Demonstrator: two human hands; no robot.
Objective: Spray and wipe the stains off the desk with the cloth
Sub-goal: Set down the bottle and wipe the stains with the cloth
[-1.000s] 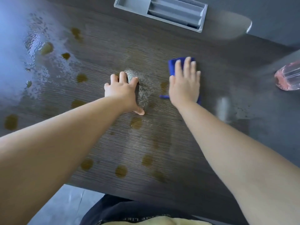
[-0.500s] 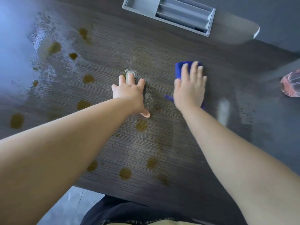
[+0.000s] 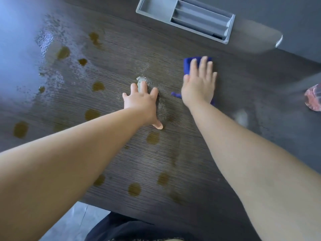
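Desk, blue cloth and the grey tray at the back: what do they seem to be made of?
Desk: dark wood or wood-look laminate, matte; fine parallel grain lines run across it.
Cloth: soft fabric, perhaps microfibre, bright blue; it lies flat with a limp corner sticking out.
Tray: probably moulded plastic, matte grey; even colour, smooth dividers, rounded corners.

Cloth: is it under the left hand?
No, the cloth lies under the right hand; the left hand presses the desk itself.

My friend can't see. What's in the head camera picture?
A person's right hand presses a blue cloth flat on a dark wooden desk dotted with brown stains. The left hand rests flat beside it; a grey tray lies behind.
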